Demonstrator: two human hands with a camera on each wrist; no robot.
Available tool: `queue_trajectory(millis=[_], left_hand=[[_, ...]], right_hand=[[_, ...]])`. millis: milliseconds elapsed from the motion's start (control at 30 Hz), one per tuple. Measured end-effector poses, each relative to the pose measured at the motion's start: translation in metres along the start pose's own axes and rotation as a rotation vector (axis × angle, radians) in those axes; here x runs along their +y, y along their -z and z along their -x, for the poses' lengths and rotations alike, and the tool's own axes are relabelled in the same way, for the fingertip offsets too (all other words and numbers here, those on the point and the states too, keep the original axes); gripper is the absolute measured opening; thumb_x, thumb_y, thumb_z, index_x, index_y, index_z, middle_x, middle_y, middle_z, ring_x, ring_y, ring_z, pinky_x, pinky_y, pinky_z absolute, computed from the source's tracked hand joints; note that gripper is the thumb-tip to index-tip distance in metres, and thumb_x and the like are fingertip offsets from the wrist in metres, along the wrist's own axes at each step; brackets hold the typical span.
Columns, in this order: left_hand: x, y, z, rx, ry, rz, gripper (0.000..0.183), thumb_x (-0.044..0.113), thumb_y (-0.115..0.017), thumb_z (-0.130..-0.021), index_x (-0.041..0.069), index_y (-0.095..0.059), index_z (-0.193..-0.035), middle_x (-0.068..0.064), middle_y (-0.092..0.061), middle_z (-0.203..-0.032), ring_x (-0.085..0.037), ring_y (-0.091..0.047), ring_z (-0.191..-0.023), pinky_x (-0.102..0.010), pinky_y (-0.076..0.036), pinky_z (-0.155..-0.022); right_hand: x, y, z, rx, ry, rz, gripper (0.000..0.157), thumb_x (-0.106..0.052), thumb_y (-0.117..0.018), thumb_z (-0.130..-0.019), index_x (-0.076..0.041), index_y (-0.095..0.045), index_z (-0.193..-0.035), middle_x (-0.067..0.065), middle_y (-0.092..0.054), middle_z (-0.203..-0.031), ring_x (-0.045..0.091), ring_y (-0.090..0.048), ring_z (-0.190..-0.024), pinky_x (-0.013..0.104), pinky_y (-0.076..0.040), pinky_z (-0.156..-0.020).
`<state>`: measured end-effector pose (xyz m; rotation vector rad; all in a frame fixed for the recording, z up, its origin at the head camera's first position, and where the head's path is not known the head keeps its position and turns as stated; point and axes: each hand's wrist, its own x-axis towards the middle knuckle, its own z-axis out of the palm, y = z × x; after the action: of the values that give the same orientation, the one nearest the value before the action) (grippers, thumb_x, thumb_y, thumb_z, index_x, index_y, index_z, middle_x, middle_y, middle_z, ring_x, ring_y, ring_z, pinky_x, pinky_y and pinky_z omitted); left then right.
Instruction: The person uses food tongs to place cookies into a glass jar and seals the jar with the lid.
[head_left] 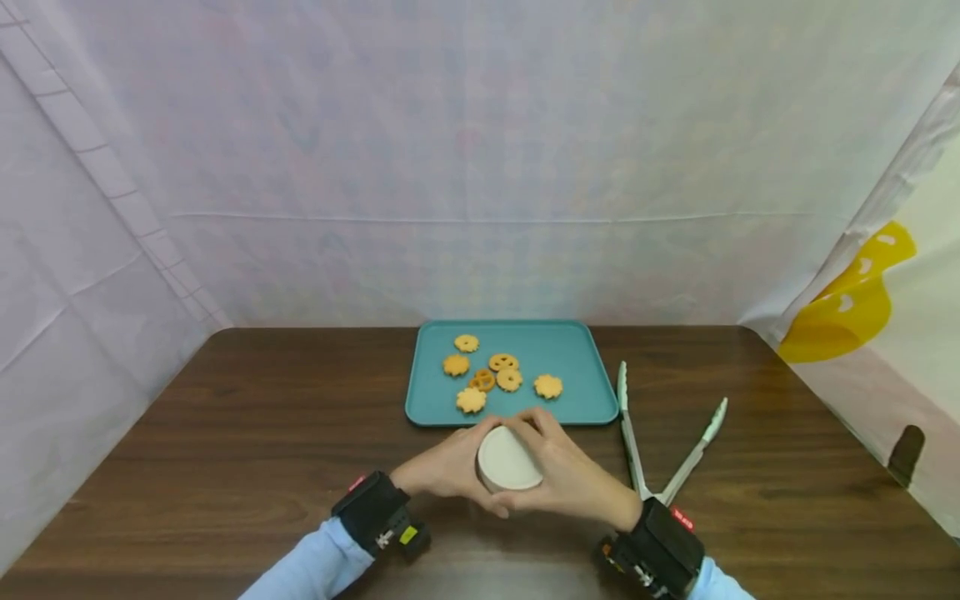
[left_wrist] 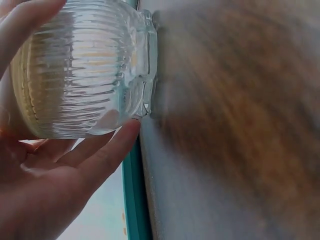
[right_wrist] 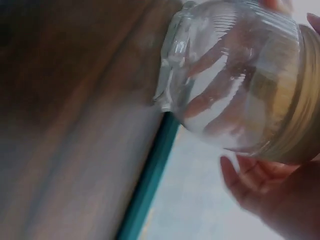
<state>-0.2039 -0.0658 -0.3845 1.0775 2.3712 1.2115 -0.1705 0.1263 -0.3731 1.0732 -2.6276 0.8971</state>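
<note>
Both hands are curled round a ribbed clear glass jar, seen from above in the head view by its round off-white lid. My left hand holds it from the left, its thumb and fingers on opposite sides in the left wrist view. From the right, my right hand grips it near the lid end. Through the glass in the right wrist view, fingers show behind the jar. The jar's foot meets the wooden table or stands just above it; I cannot tell which.
Just beyond the hands lies a teal tray with several flower-shaped and round biscuits on it. Spread metal tongs with pale tips lie right of the tray, partly behind the right wrist. White cloth hangs behind the table.
</note>
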Motion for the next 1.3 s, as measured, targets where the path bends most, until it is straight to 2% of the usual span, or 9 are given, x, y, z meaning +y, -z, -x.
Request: queue_trajectory(millis=[167,300,367,467,600,767,900,1067,1300], left_hand=[[0.001,-0.001,0.001,-0.001,-0.010,0.021,0.091,0.029,-0.084,-0.054,0.009,-0.035,-0.128,-0.011,-0.052,-0.124,-0.020,-0.051,-0.106,-0.036,-0.047,-0.091],[0.001,-0.001,0.001,-0.001,-0.016,0.035,0.090,0.029,-0.083,-0.055,0.008,-0.036,-0.128,-0.011,-0.052,-0.125,-0.019,-0.052,-0.106,-0.034,-0.048,-0.091],[0.000,-0.001,0.002,0.001,-0.025,0.027,0.089,0.030,-0.083,-0.055,0.008,-0.037,-0.128,-0.011,-0.053,-0.123,-0.018,-0.052,-0.105,-0.033,-0.049,-0.090],[0.000,-0.001,0.003,-0.004,-0.030,0.014,0.089,0.032,-0.083,-0.054,0.010,-0.038,-0.128,-0.010,-0.054,-0.121,-0.016,-0.053,-0.103,-0.031,-0.049,-0.088],[0.000,0.000,0.003,-0.009,-0.031,0.002,0.087,0.032,-0.083,-0.054,0.011,-0.040,-0.127,-0.008,-0.056,-0.118,-0.015,-0.053,-0.101,-0.030,-0.050,-0.087],[-0.001,0.000,0.003,-0.002,-0.026,-0.021,0.084,0.033,-0.083,-0.054,0.010,-0.043,-0.124,-0.007,-0.058,-0.115,-0.014,-0.054,-0.099,-0.029,-0.050,-0.085],[-0.003,0.000,0.002,-0.010,-0.014,-0.017,0.083,0.034,-0.083,-0.055,0.010,-0.043,-0.123,-0.007,-0.058,-0.116,-0.014,-0.054,-0.099,-0.029,-0.050,-0.085],[-0.004,0.000,0.002,-0.016,-0.019,-0.022,0.084,0.033,-0.083,-0.054,0.010,-0.043,-0.124,-0.009,-0.057,-0.118,-0.015,-0.053,-0.102,-0.031,-0.048,-0.088],[-0.005,0.000,0.001,-0.019,-0.022,-0.006,0.085,0.035,-0.083,-0.054,0.012,-0.042,-0.126,-0.007,-0.057,-0.120,-0.014,-0.052,-0.104,-0.033,-0.047,-0.092]], right_hand=[[-0.012,-0.005,0.002,0.116,-0.010,0.230,0.086,-0.067,-0.054,-0.070,0.000,-0.046,-0.124,0.012,-0.048,-0.105,0.020,-0.046,-0.093,0.037,-0.053,-0.069],[-0.021,-0.008,0.003,0.237,-0.003,0.424,0.087,-0.069,-0.051,-0.071,0.009,-0.051,-0.111,0.018,-0.050,-0.096,0.026,-0.048,-0.086,0.040,-0.053,-0.062],[-0.024,-0.009,0.003,0.269,-0.011,0.475,0.087,-0.069,-0.052,-0.069,0.010,-0.053,-0.105,0.017,-0.050,-0.091,0.025,-0.047,-0.081,0.038,-0.053,-0.058],[-0.027,-0.011,0.003,0.277,-0.043,0.491,0.084,-0.069,-0.053,-0.069,0.009,-0.053,-0.101,0.015,-0.047,-0.086,0.022,-0.045,-0.074,0.035,-0.052,-0.053],[-0.027,-0.013,0.004,0.270,-0.062,0.460,0.078,-0.064,-0.057,-0.070,0.008,-0.053,-0.100,0.012,-0.046,-0.083,0.019,-0.044,-0.072,0.033,-0.052,-0.052],[-0.022,-0.011,0.004,0.244,-0.022,0.407,0.075,-0.059,-0.062,-0.070,0.008,-0.053,-0.102,0.011,-0.048,-0.085,0.017,-0.045,-0.073,0.030,-0.052,-0.052],[-0.016,-0.008,0.004,0.179,-0.012,0.303,0.077,-0.059,-0.061,-0.071,0.006,-0.052,-0.111,0.009,-0.048,-0.091,0.014,-0.045,-0.078,0.028,-0.053,-0.056],[-0.009,-0.005,0.005,0.105,-0.033,0.140,0.079,-0.060,-0.060,-0.071,-0.001,-0.048,-0.122,0.006,-0.048,-0.102,0.013,-0.046,-0.088,0.031,-0.055,-0.067],[0.001,0.002,0.005,0.037,-0.007,-0.042,0.083,-0.054,-0.066,-0.069,-0.001,-0.042,-0.128,0.008,-0.050,-0.113,0.018,-0.050,-0.096,0.038,-0.055,-0.074]])
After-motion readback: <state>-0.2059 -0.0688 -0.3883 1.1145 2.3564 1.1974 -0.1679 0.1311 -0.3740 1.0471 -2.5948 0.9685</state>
